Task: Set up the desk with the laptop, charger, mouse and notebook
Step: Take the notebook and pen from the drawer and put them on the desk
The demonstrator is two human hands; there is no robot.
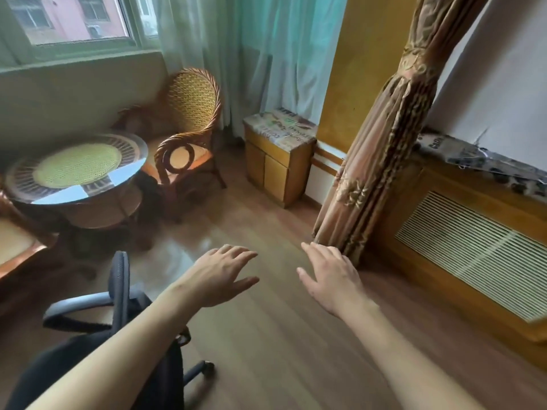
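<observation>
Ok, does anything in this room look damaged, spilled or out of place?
Nothing looks spilled or broken. The one oddity: the printed covering on the ledge above the vent panel lies crumpled and uneven. Both hands, left and right, are empty.

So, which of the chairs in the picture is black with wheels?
The office chair at the bottom left, under the left hand. The wicker armchair by the curtain has woven cane and no wheels.
</observation>
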